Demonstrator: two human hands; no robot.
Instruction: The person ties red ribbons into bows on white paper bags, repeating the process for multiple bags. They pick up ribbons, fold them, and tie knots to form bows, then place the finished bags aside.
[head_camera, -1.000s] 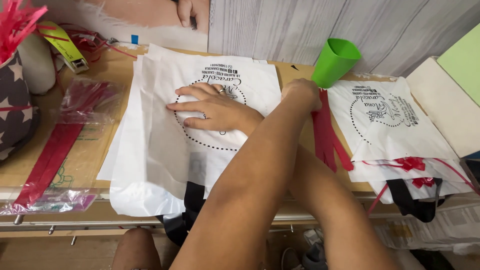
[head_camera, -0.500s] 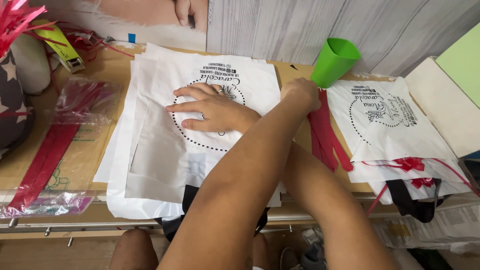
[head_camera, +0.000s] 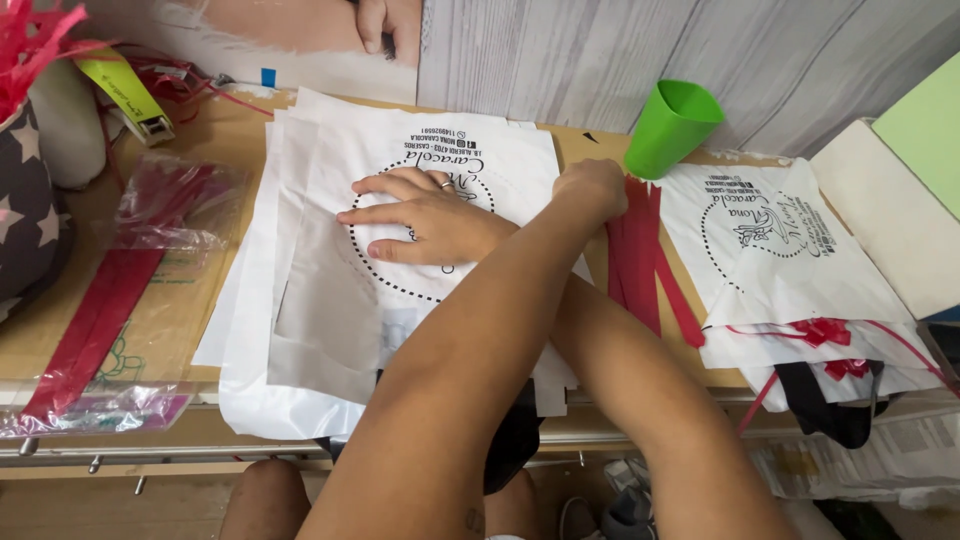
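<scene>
Pressing: right hand (head_camera: 430, 215), fingers spread flat, palm down on the white bag (head_camera: 330, 300), at the printed dotted ring.
Reaching: left hand (head_camera: 595, 188) crosses over the right forearm to 1 o'clock and touches the top of the red strips (head_camera: 635, 260); its fingers curl under out of sight, so I cannot tell if it pinches one.
Bag: lies flat mid-table, atop more white sheets.
Strips: just beside the bag at its 3 o'clock.
Cup (head_camera: 672, 125): green, at 12 o'clock from the strips.
Second bag (head_camera: 770, 250): at 3 o'clock, red bow on its near edge.
Sleeve (head_camera: 130, 280): clear plastic, red ribbon inside, at 9 o'clock.
</scene>
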